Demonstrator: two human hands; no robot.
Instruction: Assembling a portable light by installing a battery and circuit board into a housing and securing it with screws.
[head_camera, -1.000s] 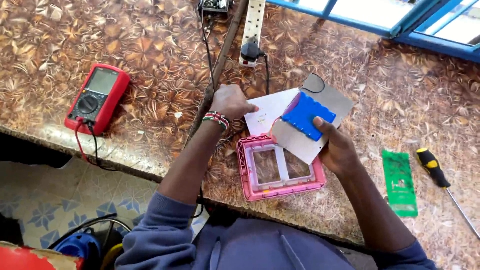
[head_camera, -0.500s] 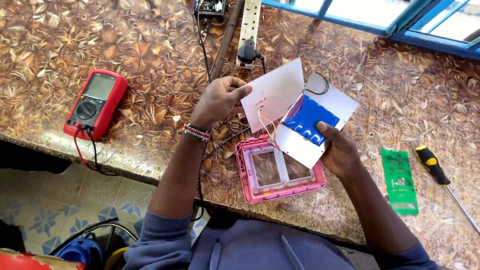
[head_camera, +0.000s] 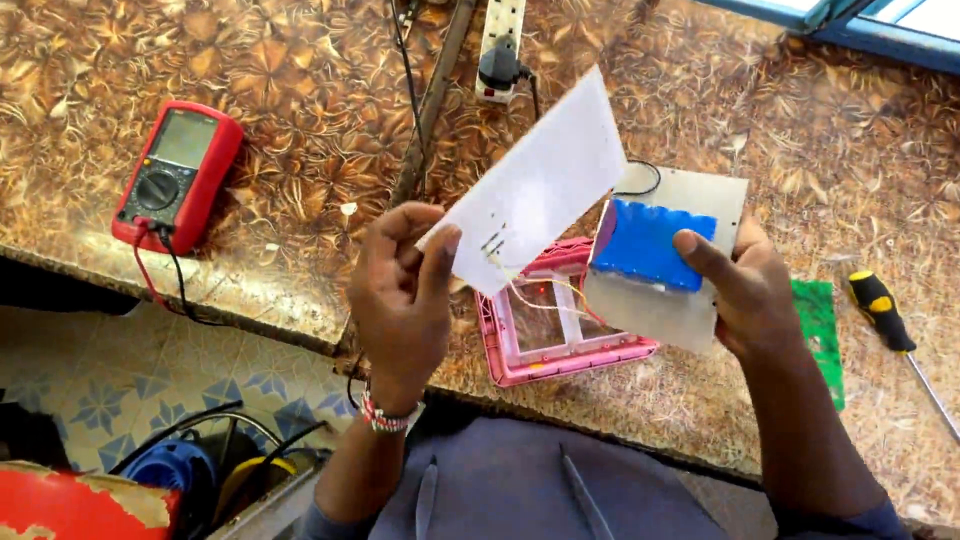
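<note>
My left hand (head_camera: 400, 295) pinches the lower corner of a white rectangular panel (head_camera: 530, 185) and holds it tilted up above the counter. Thin wires (head_camera: 545, 295) run from that panel toward a grey plate (head_camera: 670, 300) with a blue battery pack (head_camera: 645, 245) on it. My right hand (head_camera: 750, 290) grips that plate from the right, thumb on the blue pack. Below both lies a pink rectangular frame (head_camera: 565, 355) with clear windows, flat on the brown patterned counter (head_camera: 300, 120).
A red multimeter (head_camera: 178, 172) with red and black leads lies at the left. A white power strip (head_camera: 500, 45) with a black plug sits at the top. A green circuit board (head_camera: 822, 335) and a yellow-black screwdriver (head_camera: 890, 325) lie at the right. The counter edge (head_camera: 200, 300) drops to a tiled floor.
My left hand has lifted the white panel off the stack and swung it up and left. The grey plate with the blue pack has risen slightly in my right hand.
</note>
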